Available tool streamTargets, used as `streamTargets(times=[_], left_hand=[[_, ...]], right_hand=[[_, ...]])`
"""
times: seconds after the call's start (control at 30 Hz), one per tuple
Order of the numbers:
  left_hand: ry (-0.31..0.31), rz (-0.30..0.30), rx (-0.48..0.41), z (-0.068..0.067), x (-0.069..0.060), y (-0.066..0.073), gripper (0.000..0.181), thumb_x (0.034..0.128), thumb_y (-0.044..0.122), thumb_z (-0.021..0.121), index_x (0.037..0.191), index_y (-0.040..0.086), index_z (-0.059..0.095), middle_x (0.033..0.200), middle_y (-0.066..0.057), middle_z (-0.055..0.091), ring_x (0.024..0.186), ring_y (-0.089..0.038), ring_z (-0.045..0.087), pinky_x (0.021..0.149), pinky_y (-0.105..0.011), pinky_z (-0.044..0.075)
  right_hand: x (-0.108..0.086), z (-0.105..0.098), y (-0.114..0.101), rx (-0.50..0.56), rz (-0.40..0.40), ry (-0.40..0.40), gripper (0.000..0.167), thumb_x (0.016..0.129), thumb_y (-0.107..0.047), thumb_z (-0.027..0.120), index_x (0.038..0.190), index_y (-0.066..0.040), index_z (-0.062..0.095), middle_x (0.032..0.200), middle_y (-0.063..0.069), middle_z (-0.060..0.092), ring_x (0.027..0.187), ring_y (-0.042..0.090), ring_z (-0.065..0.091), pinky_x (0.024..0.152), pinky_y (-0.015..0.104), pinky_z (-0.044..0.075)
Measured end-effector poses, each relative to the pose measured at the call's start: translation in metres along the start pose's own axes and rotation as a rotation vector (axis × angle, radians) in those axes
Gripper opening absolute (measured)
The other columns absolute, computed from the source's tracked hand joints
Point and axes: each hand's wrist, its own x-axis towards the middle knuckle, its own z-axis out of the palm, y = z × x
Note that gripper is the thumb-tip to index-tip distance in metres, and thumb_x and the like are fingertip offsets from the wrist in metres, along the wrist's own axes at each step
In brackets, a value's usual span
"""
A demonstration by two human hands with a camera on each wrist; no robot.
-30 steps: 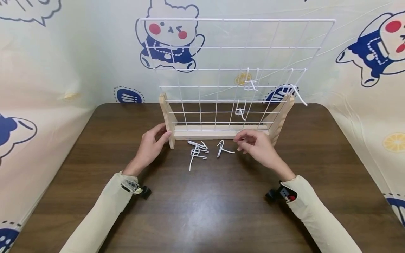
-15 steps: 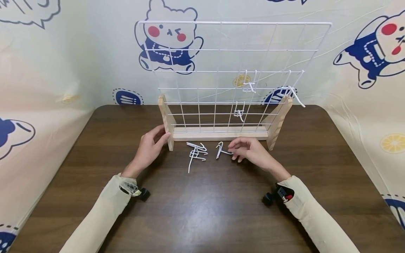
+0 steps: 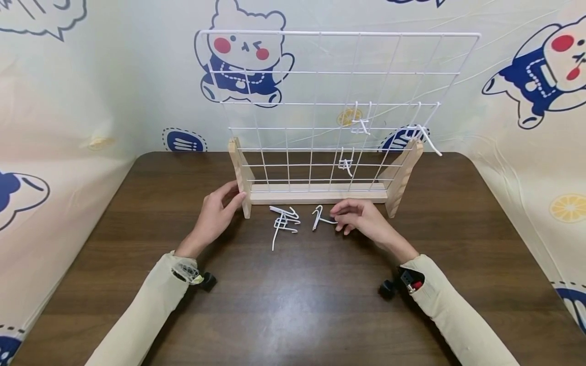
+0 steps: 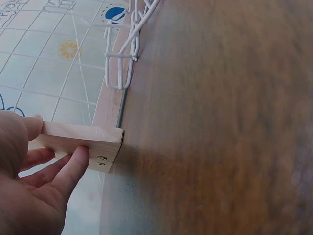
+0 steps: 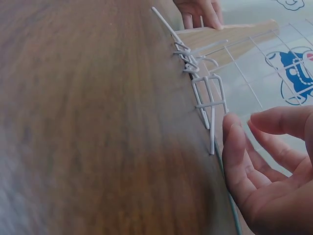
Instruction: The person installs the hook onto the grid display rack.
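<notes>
A white wire grid rack (image 3: 313,103) stands in wooden side supports at the back of the table. My left hand (image 3: 215,216) holds its left wooden support (image 4: 80,133), thumb on the edge and fingers against the outer face. On the table before the rack lies a loose white wire hook (image 3: 319,218), its prong pointing right. My right hand (image 3: 361,218) is at that prong's tip, fingers bent; the right wrist view shows a gap between thumb and forefinger. Whether it touches the hook I cannot tell. Left of it, several tangled white hooks (image 3: 281,223) lie together.
Three white hooks hang on the rack's right half: an upper hook (image 3: 360,122), a lower hook (image 3: 346,163) and an outer hook (image 3: 426,133). A wooden base bar (image 3: 316,197) joins the supports. Behind the brown table (image 3: 293,284) hangs a printed cloth (image 3: 151,76).
My right hand has moved left and slightly down to the single hook's prong, then stayed there. My left hand keeps its hold on the support. The head view has shifted slightly.
</notes>
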Motion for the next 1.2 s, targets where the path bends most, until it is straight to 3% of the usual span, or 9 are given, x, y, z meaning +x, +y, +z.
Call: streamTargets(times=[0.37,0.67,0.9,1.03,1.2], left_hand=[[-0.001,-0.01,0.012,-0.001,0.0,0.001,0.041,0.1009,0.025,0.061,0.134,0.001,0.058,0.126,-0.019,0.065,0.114,-0.03,0.062,0.1,-0.052,0.048],[0.001,-0.002,0.013,0.0,-0.001,-0.001,0.041,0.1008,0.024,0.061,0.134,0.001,0.058,0.127,-0.019,0.064,0.116,-0.03,0.062,0.101,-0.052,0.048],[0.001,0.003,0.012,0.0,0.0,0.001,0.041,0.1009,0.024,0.061,0.135,0.002,0.058,0.127,-0.019,0.064,0.115,-0.03,0.062,0.101,-0.052,0.048],[0.004,0.012,0.013,0.0,0.0,0.001,0.04,0.1009,0.024,0.061,0.134,0.002,0.058,0.127,-0.019,0.065,0.115,-0.029,0.062,0.101,-0.052,0.048],[0.006,0.013,0.01,0.0,0.0,0.0,0.04,0.1008,0.024,0.061,0.134,0.002,0.059,0.127,-0.019,0.064,0.116,-0.03,0.061,0.102,-0.052,0.047]], right_hand=[[0.002,0.004,0.009,0.025,0.024,-0.047,0.033,0.092,0.006,0.061,0.125,0.011,0.059,0.122,0.028,0.062,0.08,0.027,0.071,0.064,0.033,0.06],[0.004,0.004,0.015,-0.04,0.05,-0.006,0.024,0.095,0.003,0.06,0.118,0.006,0.065,0.088,0.024,0.067,0.064,0.016,0.062,0.05,0.023,0.05],[0.003,0.009,0.015,-0.153,0.063,0.049,0.024,0.086,0.001,0.073,0.11,0.002,0.069,0.087,0.017,0.066,0.051,0.011,0.051,0.039,0.022,0.039],[0.001,0.014,0.011,-0.247,0.039,0.081,0.02,0.087,0.003,0.071,0.107,0.003,0.07,0.082,0.02,0.065,0.044,0.008,0.044,0.035,0.02,0.033],[0.002,0.012,0.013,-0.252,0.029,0.057,0.022,0.089,0.001,0.07,0.111,0.002,0.069,0.082,0.017,0.064,0.045,0.008,0.044,0.036,0.02,0.032]])
